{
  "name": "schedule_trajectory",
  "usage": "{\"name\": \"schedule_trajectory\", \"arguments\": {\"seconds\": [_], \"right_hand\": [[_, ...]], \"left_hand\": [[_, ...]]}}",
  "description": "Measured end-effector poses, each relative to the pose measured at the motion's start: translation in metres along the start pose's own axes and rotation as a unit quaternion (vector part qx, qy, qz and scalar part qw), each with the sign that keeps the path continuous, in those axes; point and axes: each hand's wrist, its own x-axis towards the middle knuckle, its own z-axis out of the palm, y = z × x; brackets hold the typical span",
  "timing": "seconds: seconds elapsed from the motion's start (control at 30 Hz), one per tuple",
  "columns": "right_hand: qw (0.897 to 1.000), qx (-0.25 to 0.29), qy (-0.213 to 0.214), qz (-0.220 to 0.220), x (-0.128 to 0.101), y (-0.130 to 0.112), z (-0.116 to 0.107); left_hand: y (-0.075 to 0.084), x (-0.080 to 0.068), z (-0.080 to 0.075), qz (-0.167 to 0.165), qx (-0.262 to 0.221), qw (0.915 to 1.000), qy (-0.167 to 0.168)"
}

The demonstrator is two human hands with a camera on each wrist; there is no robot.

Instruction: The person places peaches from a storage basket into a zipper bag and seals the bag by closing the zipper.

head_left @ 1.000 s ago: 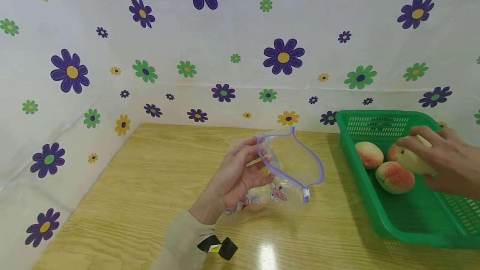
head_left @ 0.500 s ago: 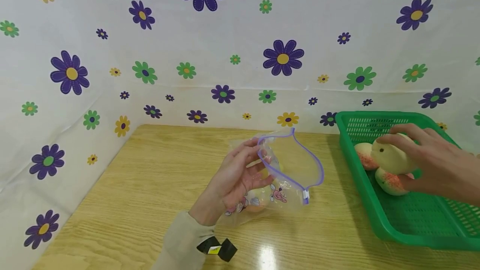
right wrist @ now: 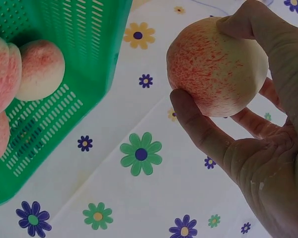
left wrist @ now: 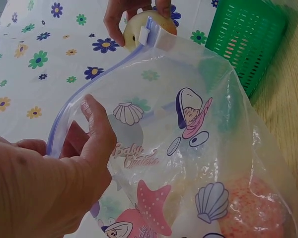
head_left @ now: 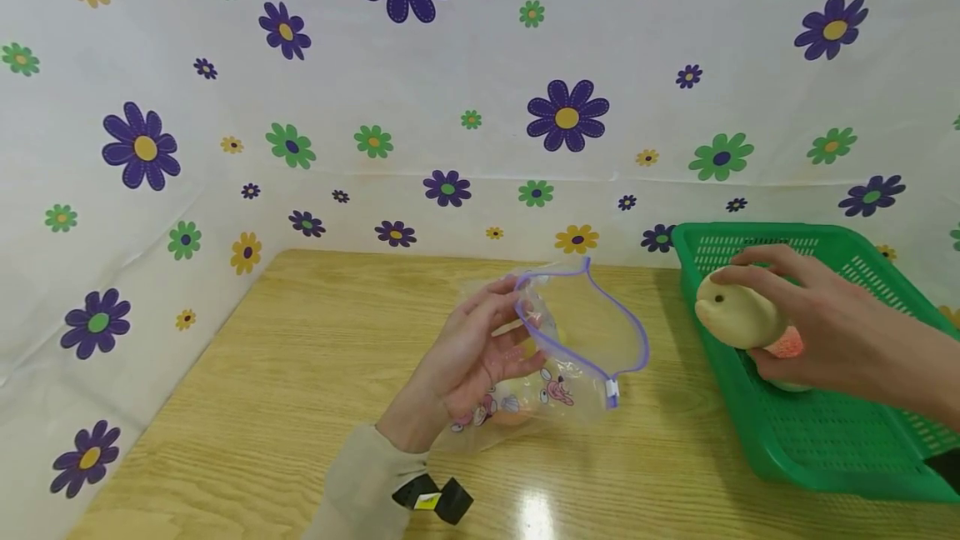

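My left hand (head_left: pixel 480 357) holds a clear zip bag (head_left: pixel 573 394) at its purple-edged mouth, which gapes toward the right. Cartoon figures and shells are printed on the bag, and a white slider sits at the zip's end. Through the plastic in the left wrist view, a red-speckled peach (left wrist: pixel 253 208) shows low in the bag. My right hand (head_left: pixel 832 332) grips a pale yellow peach (head_left: pixel 738 311) between thumb and fingers, above the basket's left side. The right wrist view shows the red-flecked side of this held peach (right wrist: pixel 213 69).
A green perforated basket (head_left: pixel 750 432) stands at the right of the wooden table (head_left: pixel 300 373). Several peaches lie in it, among them a blushed peach (right wrist: pixel 42 72). Behind the table hangs a white flower-print cloth (head_left: pixel 465 48).
My right hand has lifted the peach from among the others and carried it left to the basket's left rim. The left hand and the bag stay in place.
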Motion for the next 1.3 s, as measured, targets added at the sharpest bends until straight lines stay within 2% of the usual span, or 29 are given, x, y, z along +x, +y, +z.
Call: {"name": "schedule_trajectory", "arguments": {"seconds": [0.6, 0.8, 1.03, 1.3], "right_hand": [[1.0, 0.01, -0.005, -0.027, 0.012, -0.021, 0.004], [0.999, 0.002, -0.03, -0.017, 0.017, -0.03, 0.001], [0.997, 0.03, 0.001, -0.07, 0.024, -0.038, 0.004], [0.993, 0.073, -0.021, -0.094, 0.035, -0.052, 0.009]], "left_hand": [[0.001, -0.002, 0.002, -0.005, -0.001, 1.0, -0.004], [0.002, -0.003, 0.002, -0.009, 0.003, 0.9999, -0.013], [0.002, -0.002, 0.002, -0.021, 0.017, 0.9992, -0.029], [0.001, -0.002, 0.002, -0.025, 0.019, 0.9989, -0.034]]}}
